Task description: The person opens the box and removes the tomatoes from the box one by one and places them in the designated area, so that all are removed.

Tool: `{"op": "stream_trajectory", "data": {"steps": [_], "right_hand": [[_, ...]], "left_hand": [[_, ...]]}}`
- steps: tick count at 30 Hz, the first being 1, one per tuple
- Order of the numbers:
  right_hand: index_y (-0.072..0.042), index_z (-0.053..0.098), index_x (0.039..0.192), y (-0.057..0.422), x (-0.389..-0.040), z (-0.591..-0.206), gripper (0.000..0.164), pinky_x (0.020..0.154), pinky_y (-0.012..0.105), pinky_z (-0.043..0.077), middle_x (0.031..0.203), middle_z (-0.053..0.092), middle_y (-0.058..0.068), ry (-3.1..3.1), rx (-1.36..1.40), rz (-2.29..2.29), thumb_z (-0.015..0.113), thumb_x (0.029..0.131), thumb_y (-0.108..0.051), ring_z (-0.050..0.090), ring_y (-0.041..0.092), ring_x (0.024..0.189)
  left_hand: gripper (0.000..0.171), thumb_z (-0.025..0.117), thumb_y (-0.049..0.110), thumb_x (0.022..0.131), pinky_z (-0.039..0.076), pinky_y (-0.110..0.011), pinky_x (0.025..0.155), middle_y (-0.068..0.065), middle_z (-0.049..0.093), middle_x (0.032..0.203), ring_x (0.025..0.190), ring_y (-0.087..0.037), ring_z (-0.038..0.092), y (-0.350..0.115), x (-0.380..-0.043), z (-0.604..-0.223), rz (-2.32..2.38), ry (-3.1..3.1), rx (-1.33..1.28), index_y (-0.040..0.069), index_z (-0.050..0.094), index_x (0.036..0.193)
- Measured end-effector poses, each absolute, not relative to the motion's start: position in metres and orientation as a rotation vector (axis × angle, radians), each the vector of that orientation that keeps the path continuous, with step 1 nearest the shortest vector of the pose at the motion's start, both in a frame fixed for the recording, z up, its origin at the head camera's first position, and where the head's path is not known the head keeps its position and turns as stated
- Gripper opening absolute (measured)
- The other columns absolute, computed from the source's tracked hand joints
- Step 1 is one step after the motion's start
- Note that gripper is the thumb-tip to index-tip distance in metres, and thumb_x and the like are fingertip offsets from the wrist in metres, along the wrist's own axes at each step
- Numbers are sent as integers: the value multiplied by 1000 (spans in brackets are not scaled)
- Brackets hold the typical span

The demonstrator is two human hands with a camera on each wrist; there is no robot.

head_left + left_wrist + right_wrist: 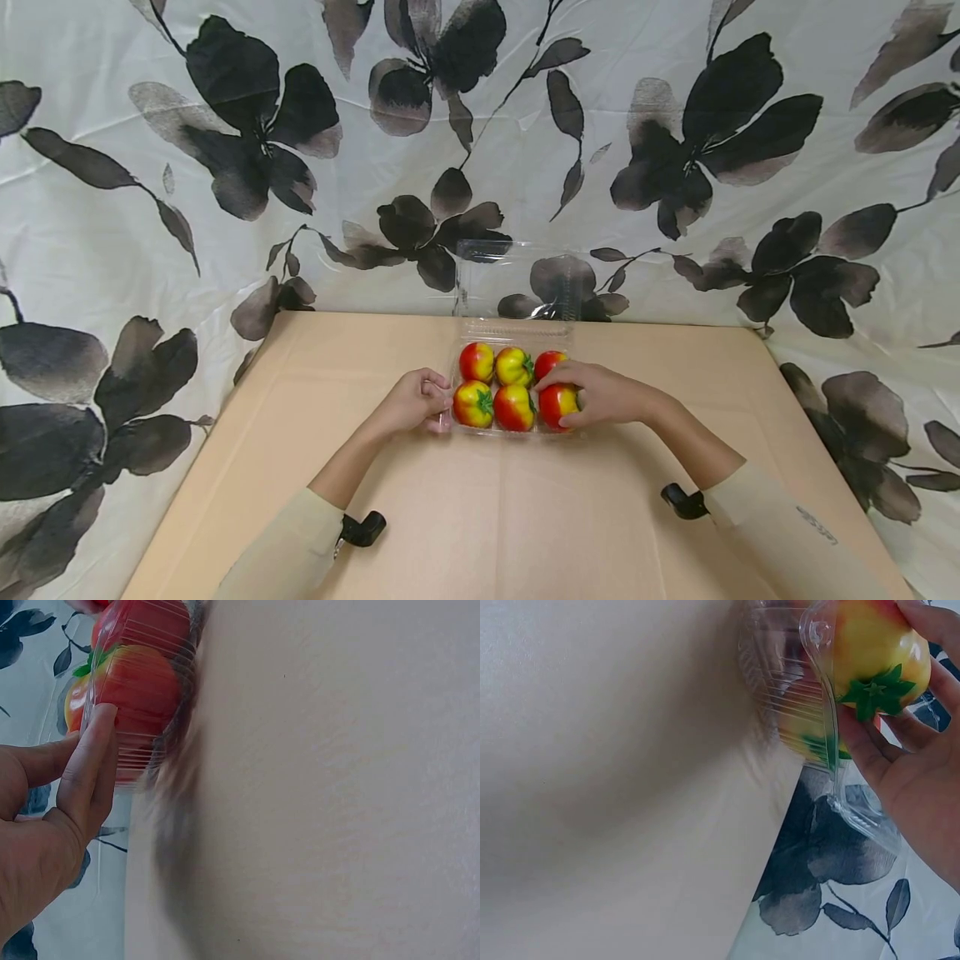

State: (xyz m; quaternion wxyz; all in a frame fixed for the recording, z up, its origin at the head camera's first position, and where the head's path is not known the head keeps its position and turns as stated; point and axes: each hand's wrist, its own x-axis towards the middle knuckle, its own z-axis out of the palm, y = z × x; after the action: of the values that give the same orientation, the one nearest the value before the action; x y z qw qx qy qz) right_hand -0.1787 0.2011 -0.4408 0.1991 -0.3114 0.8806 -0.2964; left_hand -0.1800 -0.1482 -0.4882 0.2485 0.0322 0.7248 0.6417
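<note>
A clear plastic clamshell container (pixel 495 432) holds several red-and-yellow, tomato-like fruits (pixel 513 408) with green star-shaped leaf tops, set in two rows. My left hand (pixel 411 404) pinches the container's left side, thumb and fingers at the rim. In the left wrist view the ribbed wall (pixel 139 754) shows beside those fingertips. At the front right corner, my right hand (pixel 611 396) grips one fruit (pixel 889 656) between thumb and fingers. This fruit protrudes above the container's rim in the right wrist view. My right fingers partly cover the fruit behind it (pixel 550 360).
The container's transparent lid (pixel 517 283) stands raised at the back, hinged to the base. Beneath lies a tan tabletop (pixel 480 517), whose far edge runs just behind the container. White cloth with dark flowers (pixel 570 183) surrounds the table.
</note>
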Motion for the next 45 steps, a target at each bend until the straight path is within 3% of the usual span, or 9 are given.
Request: {"op": "stream_trajectory", "data": {"steps": [13, 24, 29, 33, 36, 41, 45], "right_hand": [[-17, 57, 141, 213, -168, -436, 68, 98, 45, 61, 140, 59, 10, 2487, -677, -953, 86, 80, -29, 58, 30, 122], [-13, 57, 143, 232, -168, -425, 71, 99, 53, 60, 138, 62, 10, 2531, -653, -1100, 87, 81, -30, 59, 32, 122], [-14, 57, 142, 242, -169, -421, 70, 104, 45, 58, 138, 61, 8, 2573, -647, -1141, 88, 81, -28, 59, 30, 124], [-17, 56, 142, 253, -169, -419, 68, 105, 45, 58, 140, 58, 8, 2568, -621, -1205, 88, 82, -24, 58, 30, 125], [-14, 54, 144, 260, -170, -419, 69, 103, 46, 59, 142, 54, 11, 2564, -620, -1247, 87, 83, -20, 58, 33, 124], [-12, 52, 146, 271, -171, -418, 71, 94, 34, 63, 145, 48, 15, 2607, -630, -1247, 86, 84, -18, 54, 36, 123], [-14, 49, 148, 279, -175, -418, 74, 98, 45, 62, 150, 44, 16, 2641, -573, -1214, 86, 85, -20, 50, 40, 130]], "left_hand": [[29, 61, -10, 96, 67, -35, 61, -11, 63, 82, 64, -19, 69, -149, -179, -490, 1734, 1982, 89, -11, 47, 122], [30, 61, -9, 96, 66, -35, 60, -11, 64, 82, 64, -19, 69, -149, -179, -490, 1726, 1985, 116, -11, 47, 123], [30, 61, -9, 96, 66, -35, 60, -11, 64, 82, 64, -20, 69, -151, -178, -490, 1726, 1988, 132, -11, 46, 123], [30, 61, -9, 96, 66, -36, 60, -11, 63, 82, 63, -20, 69, -151, -178, -489, 1723, 1991, 139, -11, 47, 122], [30, 61, -9, 96, 66, -36, 60, -11, 63, 81, 63, -20, 69, -151, -179, -489, 1725, 1987, 139, -11, 47, 122], [30, 61, -9, 97, 67, -36, 60, -12, 64, 82, 64, -21, 70, -151, -179, -489, 1725, 1982, 142, -11, 46, 122], [30, 61, -8, 97, 67, -37, 61, -12, 64, 83, 64, -21, 69, -152, -180, -490, 1719, 1982, 144, -12, 46, 123]]}}
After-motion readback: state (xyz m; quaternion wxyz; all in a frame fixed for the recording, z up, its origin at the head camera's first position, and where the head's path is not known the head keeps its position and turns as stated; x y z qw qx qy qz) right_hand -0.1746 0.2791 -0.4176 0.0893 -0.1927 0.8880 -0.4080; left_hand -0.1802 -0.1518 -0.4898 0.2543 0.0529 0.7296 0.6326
